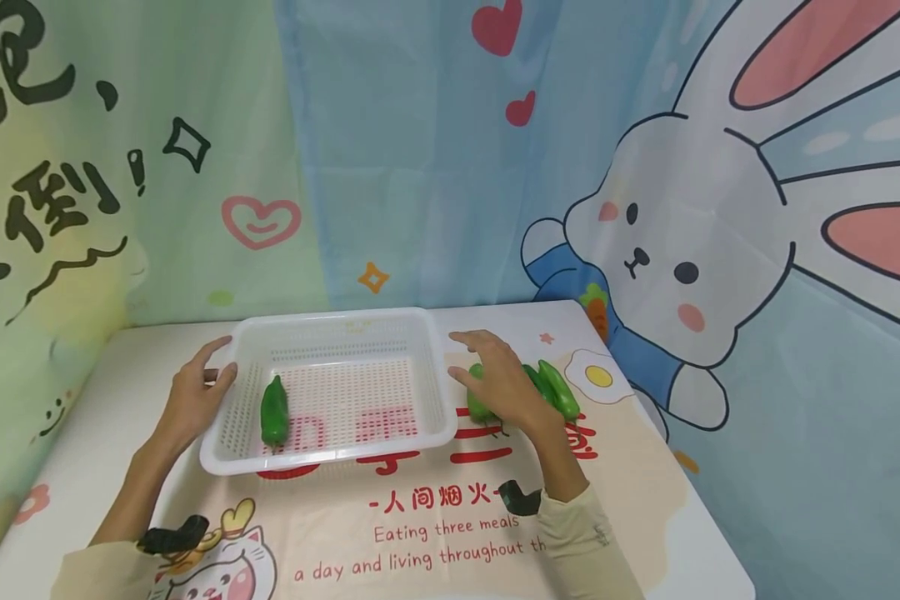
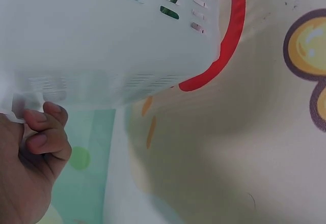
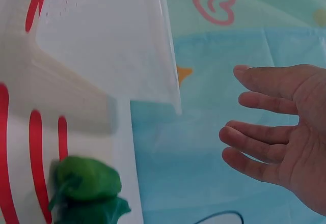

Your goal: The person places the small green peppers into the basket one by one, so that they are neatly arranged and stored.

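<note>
A white perforated basket (image 1: 330, 462) holds one green pepper (image 1: 274, 412) at its left side. At the basket's left rim is my left hand (image 1: 193, 398), its thumb over the edge and its other fingers bent below. In the left wrist view, the curled fingers of my left hand (image 2: 38, 158) are against the basket (image 2: 102, 40), with part of the hand behind the translucent rim. My right hand (image 1: 498, 379) is spread just off the right rim, touching nothing. The right wrist view shows a gap between my right hand (image 3: 277, 132) and the basket (image 3: 117, 40).
Several green peppers (image 1: 558, 390) lie on the table (image 1: 420, 575) to the right of the basket, partly behind my right hand. One rounder pepper (image 1: 477, 400) is nearest the basket. A printed curtain (image 1: 420, 167) hangs behind the table's back edge.
</note>
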`<state>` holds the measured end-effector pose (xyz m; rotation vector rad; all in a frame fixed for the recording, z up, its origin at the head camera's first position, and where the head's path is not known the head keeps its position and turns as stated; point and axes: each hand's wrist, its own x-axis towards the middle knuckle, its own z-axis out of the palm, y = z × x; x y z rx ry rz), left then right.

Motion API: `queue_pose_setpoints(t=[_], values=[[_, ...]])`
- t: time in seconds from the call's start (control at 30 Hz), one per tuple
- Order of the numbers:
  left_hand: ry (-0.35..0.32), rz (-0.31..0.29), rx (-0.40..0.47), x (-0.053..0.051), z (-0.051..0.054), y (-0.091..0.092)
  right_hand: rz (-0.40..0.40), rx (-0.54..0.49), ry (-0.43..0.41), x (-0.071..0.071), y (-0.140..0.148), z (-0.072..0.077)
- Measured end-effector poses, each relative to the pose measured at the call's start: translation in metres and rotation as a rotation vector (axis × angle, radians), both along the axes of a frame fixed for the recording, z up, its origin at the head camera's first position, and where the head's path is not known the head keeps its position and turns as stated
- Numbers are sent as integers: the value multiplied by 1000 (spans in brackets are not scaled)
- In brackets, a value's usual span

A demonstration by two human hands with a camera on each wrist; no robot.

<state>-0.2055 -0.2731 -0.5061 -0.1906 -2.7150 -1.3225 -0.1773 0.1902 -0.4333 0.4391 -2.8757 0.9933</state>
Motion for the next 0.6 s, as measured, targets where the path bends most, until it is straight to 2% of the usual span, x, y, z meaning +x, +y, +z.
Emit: queue_pose_setpoints(t=[0.6], values=[[5, -5, -1, 0, 1, 0, -57, 37, 67, -7, 65, -19]])
